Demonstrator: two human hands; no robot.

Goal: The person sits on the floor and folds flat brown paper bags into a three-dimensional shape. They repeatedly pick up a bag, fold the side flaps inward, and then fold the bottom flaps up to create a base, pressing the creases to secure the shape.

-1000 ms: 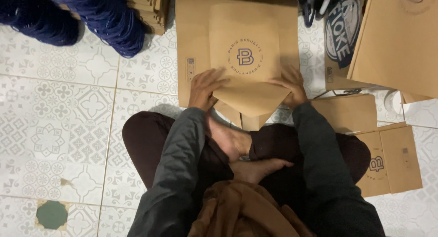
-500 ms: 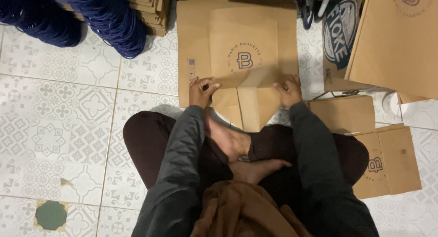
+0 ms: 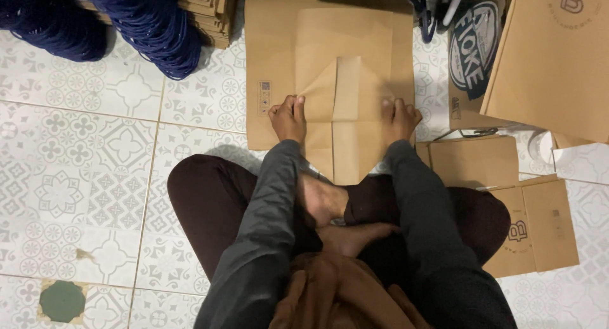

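I see the brown paper bag (image 3: pixel 330 82) lying flat on the patterned tile floor (image 3: pixel 95 145) at twelve o'clock from the crossed legs (image 3: pixel 209 202); its bottom end is folded into a pointed flap with a centre strip running toward six o'clock. My view puts the left hand (image 3: pixel 288 116) at ten o'clock of that fold, knuckles up and fingers curled down, pressing on the paper rather than gripping it; the right hand (image 3: pixel 399 118) sits at two o'clock of the fold, fingers likewise bent and pushing flat on the bag's edge, grasping nothing that I can make out, though the dim light blurs its fingertips. Coils of dark blue cord (image 3: pixel 152 25) lie at eleven o'clock, well apart from the bag; a stack of flat brown bags (image 3: pixel 552 56) rests at one o'clock, and smaller folded brown pieces (image 3: pixel 507 196) lie at three o'clock just beside the right knee; bare feet (image 3: pixel 330 208) are tucked between the thighs.
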